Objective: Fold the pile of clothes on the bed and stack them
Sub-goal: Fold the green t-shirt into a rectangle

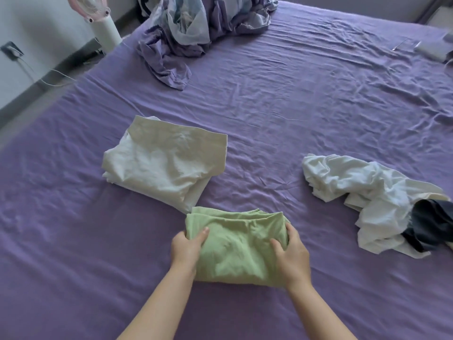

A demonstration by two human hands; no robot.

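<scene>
So both hands are on the green garment (235, 246), which sits folded up into a chunky rectangle on the near middle of the bed (294, 99). Left hand (187, 246) grips its left edge, thumb on top and the fingers tucked round the side. Right hand (291, 253) does the same on the right edge, thumb lying on the cloth, fingers wrapped round the far corner. You can see a couple of folded layers stacked along the far edge of the green piece.

Just past it, to the far left and nearly touching its corner, there's a cream stack (164, 160), already folded, looks like more than one layer, but I can't tell how many items.

Over on the right, well apart from the hands, is the unfolded stuff: a crumpled white garment (362, 182) with a dark garment (431, 222) poking out of its near right end.

Far end of the bed has a bunched purple duvet (196, 25). A white and pink fan (98, 18) stands on the floor off the far left corner, and a cable (49, 79) trails along the floor by the wall. Something grey lies at the far right edge, too blurry to say what.
</scene>
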